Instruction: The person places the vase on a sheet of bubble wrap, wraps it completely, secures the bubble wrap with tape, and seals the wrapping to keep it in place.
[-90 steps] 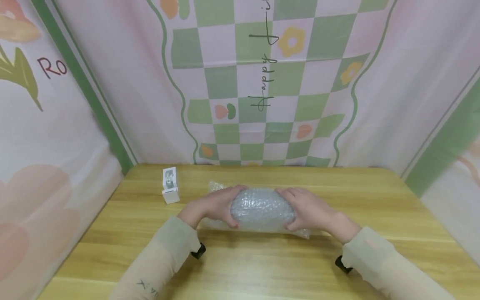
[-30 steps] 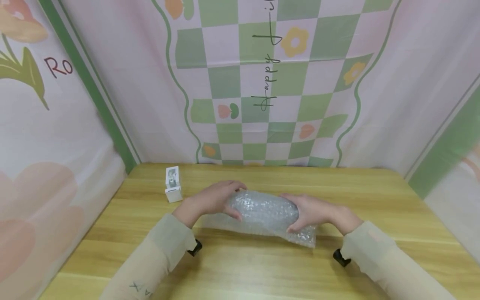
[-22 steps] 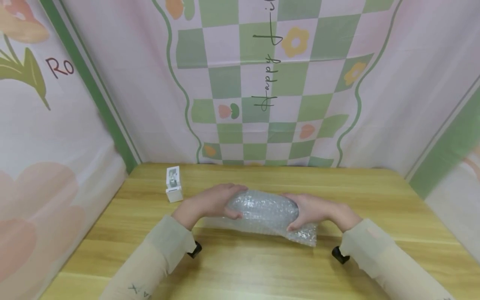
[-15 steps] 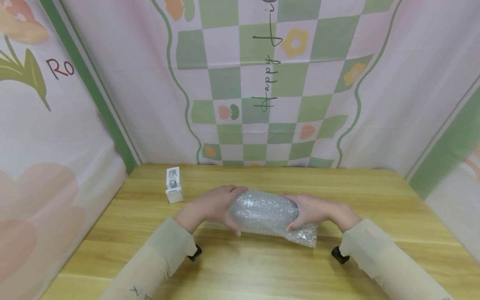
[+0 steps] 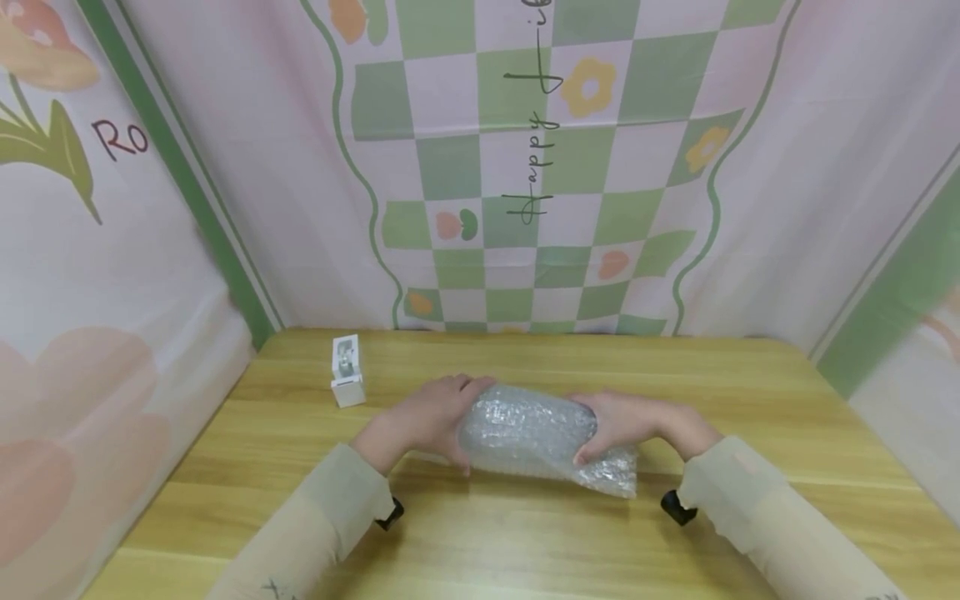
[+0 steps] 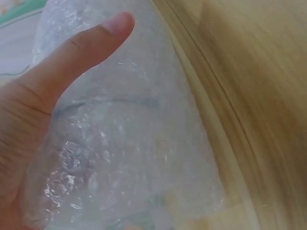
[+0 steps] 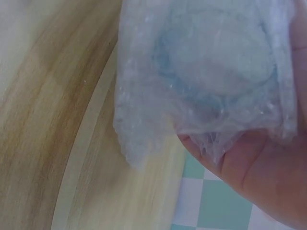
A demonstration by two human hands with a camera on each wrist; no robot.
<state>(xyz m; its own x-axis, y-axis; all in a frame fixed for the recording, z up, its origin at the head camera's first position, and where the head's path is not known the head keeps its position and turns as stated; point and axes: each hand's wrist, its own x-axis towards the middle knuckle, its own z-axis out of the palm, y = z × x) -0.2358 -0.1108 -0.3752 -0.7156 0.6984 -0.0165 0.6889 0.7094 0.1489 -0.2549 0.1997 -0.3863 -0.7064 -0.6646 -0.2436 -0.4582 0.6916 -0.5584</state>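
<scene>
Bubble wrap (image 5: pixel 528 429), gathered into a bulky bundle, is held directly between the left hand (image 5: pixel 431 421) and the right hand (image 5: pixel 626 421), on or just above the table (image 5: pixel 487 542); which of the two cannot be told. Its long axis is set crosswise, from hand to hand, with a slight slant, so that the right end is placed a little nearer the person. Neither hand can be called nearer, since both ends are touched. The left end is gripped with fingers over the far side and thumb on the near side; the right end is grasped in the same way. Below the right thumb, a loose flap (image 5: pixel 611 479) is turned out toward the person. A small white box (image 5: pixel 347 371) is set beyond the left hand, well apart from the bundle.

In the right wrist view, a round end (image 7: pixel 218 52) is revealed through the film, hardly to be made out from the head; what is enclosed cannot be told. In the left wrist view, the left thumb (image 6: pixel 76 57) is seen laid across the film, and a faint dark line (image 6: pixel 110 101) is shown beside it.
</scene>
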